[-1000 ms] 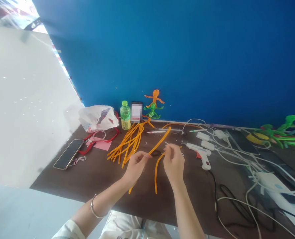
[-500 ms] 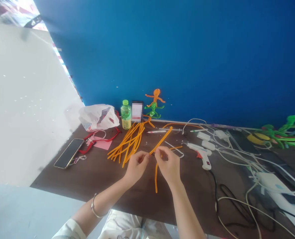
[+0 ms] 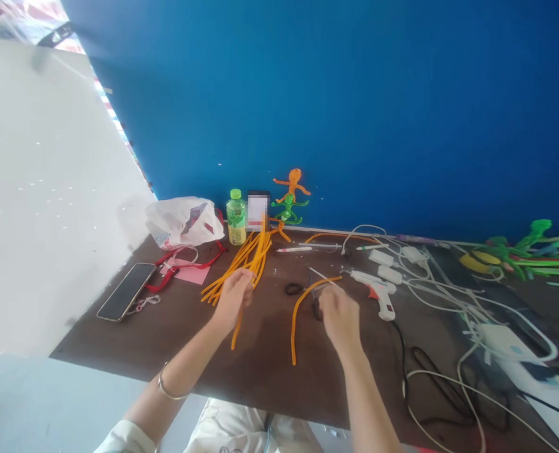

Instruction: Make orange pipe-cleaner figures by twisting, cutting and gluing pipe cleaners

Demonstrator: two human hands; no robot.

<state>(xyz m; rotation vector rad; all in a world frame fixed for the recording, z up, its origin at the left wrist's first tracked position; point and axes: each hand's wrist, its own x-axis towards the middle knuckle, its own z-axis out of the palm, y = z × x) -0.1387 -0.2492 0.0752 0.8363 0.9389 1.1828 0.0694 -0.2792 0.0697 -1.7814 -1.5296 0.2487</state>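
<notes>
My left hand is closed on an orange pipe cleaner, which runs up past the fingers and hangs below them. Behind that hand a loose bundle of orange pipe cleaners lies fanned out on the dark table. My right hand is beside a pair of scissors with black handles, one handle loop close to its fingertips. Its fingers look curled but are blurred, and whether they touch the scissors I cannot tell. Between the hands a single curved orange pipe cleaner crosses near the scissors.
A white glue gun lies right of my right hand, with tangled white cables beyond. At the back stand a green-capped bottle and orange and green pipe-cleaner figures. A phone and plastic bag are left.
My hands have moved apart: the left went left with the pipe cleaner, the right went right, letting go of it. The scissors between them now show more.
</notes>
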